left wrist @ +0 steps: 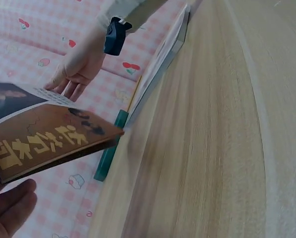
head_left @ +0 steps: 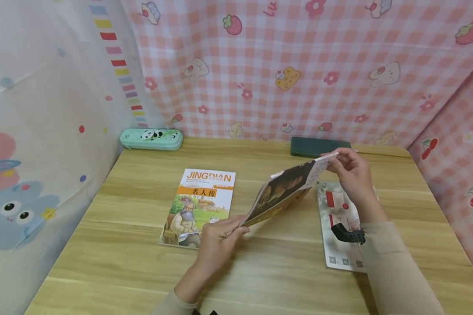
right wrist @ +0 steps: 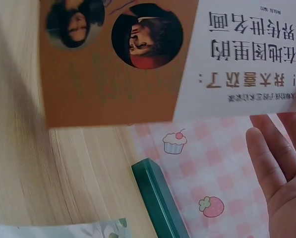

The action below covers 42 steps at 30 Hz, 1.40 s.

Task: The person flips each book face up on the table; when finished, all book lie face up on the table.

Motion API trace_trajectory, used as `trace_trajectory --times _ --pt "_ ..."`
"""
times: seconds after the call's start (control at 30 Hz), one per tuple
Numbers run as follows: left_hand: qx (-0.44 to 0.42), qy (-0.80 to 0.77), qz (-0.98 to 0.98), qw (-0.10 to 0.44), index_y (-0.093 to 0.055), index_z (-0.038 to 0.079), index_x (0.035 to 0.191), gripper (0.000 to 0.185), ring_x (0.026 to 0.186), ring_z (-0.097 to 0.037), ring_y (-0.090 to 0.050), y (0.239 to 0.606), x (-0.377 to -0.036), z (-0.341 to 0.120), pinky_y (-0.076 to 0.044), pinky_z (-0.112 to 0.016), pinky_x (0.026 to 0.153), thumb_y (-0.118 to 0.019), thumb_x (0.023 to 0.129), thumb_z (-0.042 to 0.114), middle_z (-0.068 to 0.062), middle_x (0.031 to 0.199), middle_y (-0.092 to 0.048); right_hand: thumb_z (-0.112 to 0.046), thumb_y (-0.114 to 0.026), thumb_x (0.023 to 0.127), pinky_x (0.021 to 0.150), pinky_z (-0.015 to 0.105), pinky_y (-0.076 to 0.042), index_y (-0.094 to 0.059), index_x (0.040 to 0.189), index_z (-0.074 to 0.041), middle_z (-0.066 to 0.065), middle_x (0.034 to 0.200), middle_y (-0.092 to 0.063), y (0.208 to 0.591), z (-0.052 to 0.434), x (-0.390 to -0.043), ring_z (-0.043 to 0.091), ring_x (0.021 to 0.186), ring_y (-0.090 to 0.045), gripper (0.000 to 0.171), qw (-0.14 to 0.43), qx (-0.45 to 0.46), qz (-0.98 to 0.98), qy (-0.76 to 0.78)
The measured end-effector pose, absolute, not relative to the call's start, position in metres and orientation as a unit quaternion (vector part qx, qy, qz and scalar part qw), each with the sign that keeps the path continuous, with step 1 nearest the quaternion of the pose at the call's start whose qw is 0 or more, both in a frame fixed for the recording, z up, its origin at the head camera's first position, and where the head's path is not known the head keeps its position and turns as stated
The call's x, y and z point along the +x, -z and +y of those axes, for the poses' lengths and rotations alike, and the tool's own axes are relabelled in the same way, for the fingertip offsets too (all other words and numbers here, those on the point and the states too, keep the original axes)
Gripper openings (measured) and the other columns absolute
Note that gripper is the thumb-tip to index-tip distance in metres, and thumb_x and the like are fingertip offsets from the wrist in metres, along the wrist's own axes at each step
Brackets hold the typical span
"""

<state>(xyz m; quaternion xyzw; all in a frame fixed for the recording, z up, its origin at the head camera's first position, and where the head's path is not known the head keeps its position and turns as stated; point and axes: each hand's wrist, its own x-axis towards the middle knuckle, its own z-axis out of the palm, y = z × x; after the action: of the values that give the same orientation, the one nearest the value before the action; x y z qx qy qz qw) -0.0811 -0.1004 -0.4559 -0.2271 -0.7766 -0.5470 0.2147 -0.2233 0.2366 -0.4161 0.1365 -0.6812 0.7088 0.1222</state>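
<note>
A thin book with a brown and dark cover (head_left: 281, 192) is held tilted above the table, between both hands. The left hand (head_left: 219, 240) pinches its near left end, thumb on the cover side. At the far right end, the right hand (head_left: 351, 175) grips the book's white corner. In the left wrist view, gold lettering shows on the brown cover (left wrist: 43, 146). The right wrist view shows round portraits on the brown part and printed text on the white strip (right wrist: 252, 54). Below the right forearm lies a pale book (head_left: 335, 245), partly hidden by the arm.
A book titled JINGDIAN (head_left: 209, 192) lies flat left of centre on the wooden table (head_left: 114, 262). At the back stand a mint pencil case (head_left: 151, 140) and a dark green case (head_left: 319, 146). A pink checked curtain (head_left: 260, 52) hangs behind.
</note>
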Motion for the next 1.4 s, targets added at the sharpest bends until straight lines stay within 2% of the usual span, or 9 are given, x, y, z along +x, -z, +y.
trace_trajectory --times 0.17,0.33,0.5,0.63,0.77,0.9,1.07,1.27,1.4 --pt "-0.22 0.541 -0.77 0.256 -0.078 -0.002 0.103 0.021 0.091 -0.028 -0.075 0.454 -0.08 -0.101 -0.06 -0.027 0.081 -0.08 0.083 0.001 -0.015 0.104 -0.075 -0.004 -0.064 0.098 0.073 0.027 -0.061 -0.066 0.103 -0.008 -0.005 0.09 -0.075 0.415 0.233 -0.224 0.007 0.08 -0.073 0.006 0.116 0.121 -0.701 -0.694" --pt "-0.187 0.54 -0.774 0.272 -0.078 -0.002 0.103 0.025 0.088 -0.027 -0.076 0.456 -0.079 -0.102 -0.06 -0.025 0.078 -0.084 0.079 0.002 -0.015 0.101 -0.076 -0.01 -0.066 0.099 0.072 0.028 -0.062 -0.067 0.107 -0.007 -0.008 0.089 -0.075 0.411 0.231 -0.226 0.007 0.082 -0.072 0.008 0.104 0.098 -0.754 -0.641" --pt "-0.162 0.525 -0.789 0.275 -0.076 -0.004 0.105 0.029 0.079 -0.025 -0.076 0.46 -0.077 -0.102 -0.06 -0.02 0.068 -0.084 0.079 0.005 -0.018 0.095 -0.075 -0.019 -0.066 0.1 0.07 0.028 -0.063 -0.066 0.113 -0.002 -0.008 0.09 -0.075 0.408 0.228 -0.23 0.008 0.079 -0.071 0.021 0.088 0.067 -0.81 -0.576" --pt "-0.133 0.524 -0.808 0.235 -0.075 -0.005 0.111 0.029 0.072 -0.018 -0.075 0.462 -0.073 -0.099 -0.059 -0.018 0.06 -0.08 0.084 0.004 -0.018 0.093 -0.076 -0.023 -0.066 0.1 0.069 0.026 -0.062 -0.067 0.118 0.001 0.005 0.099 -0.076 0.409 0.225 -0.235 0.008 0.077 -0.071 0.03 0.065 0.047 -0.838 -0.54" --pt "-0.094 0.537 -0.818 0.184 -0.072 -0.007 0.116 0.031 0.069 -0.015 -0.072 0.466 -0.069 -0.096 -0.057 -0.019 0.056 -0.077 0.086 0.001 -0.016 0.089 -0.076 -0.02 -0.065 0.101 0.068 0.025 -0.062 -0.067 0.123 0.002 0.02 0.11 -0.073 0.413 0.222 -0.238 0.006 0.077 -0.07 0.032 0.045 0.047 -0.852 -0.519" --pt "-0.059 0.559 -0.811 0.16 -0.067 -0.012 0.121 0.038 0.078 -0.02 -0.076 0.47 -0.07 -0.092 -0.06 -0.019 0.066 -0.077 0.085 -0.003 -0.02 0.091 -0.075 -0.016 -0.064 0.101 0.074 0.032 -0.063 -0.065 0.13 0.002 0.023 0.115 -0.071 0.419 0.218 -0.242 0.009 0.084 -0.07 0.034 0.032 0.052 -0.857 -0.512" --pt "-0.015 0.582 -0.8 0.145 -0.061 -0.014 0.127 0.046 0.093 -0.031 -0.075 0.477 -0.074 -0.089 -0.059 -0.021 0.076 -0.076 0.084 -0.007 -0.029 0.105 -0.071 -0.016 -0.063 0.102 0.082 0.032 -0.061 -0.06 0.138 0.0 0.021 0.123 -0.068 0.432 0.211 -0.247 0.027 0.106 -0.068 0.039 0.006 0.051 -0.87 -0.491" --pt "0.014 0.588 -0.8 0.121 -0.055 -0.017 0.131 0.054 0.103 -0.04 -0.07 0.48 -0.075 -0.087 -0.058 -0.024 0.081 -0.076 0.082 -0.012 -0.035 0.12 -0.062 -0.016 -0.063 0.102 0.102 0.049 -0.051 -0.052 0.144 0.003 0.025 0.136 -0.06 0.451 0.199 -0.253 0.039 0.124 -0.059 0.047 -0.047 0.075 -0.877 -0.473" --pt "0.007 0.591 -0.802 0.084 -0.052 -0.018 0.135 0.052 0.115 -0.045 -0.062 0.481 -0.072 -0.085 -0.056 -0.029 0.089 -0.07 0.087 -0.012 -0.038 0.132 -0.054 -0.018 -0.062 0.102 0.11 0.052 -0.045 -0.048 0.147 0.003 0.024 0.145 -0.053 0.46 0.191 -0.255 0.04 0.129 -0.055 0.052 -0.08 0.079 -0.88 -0.461"
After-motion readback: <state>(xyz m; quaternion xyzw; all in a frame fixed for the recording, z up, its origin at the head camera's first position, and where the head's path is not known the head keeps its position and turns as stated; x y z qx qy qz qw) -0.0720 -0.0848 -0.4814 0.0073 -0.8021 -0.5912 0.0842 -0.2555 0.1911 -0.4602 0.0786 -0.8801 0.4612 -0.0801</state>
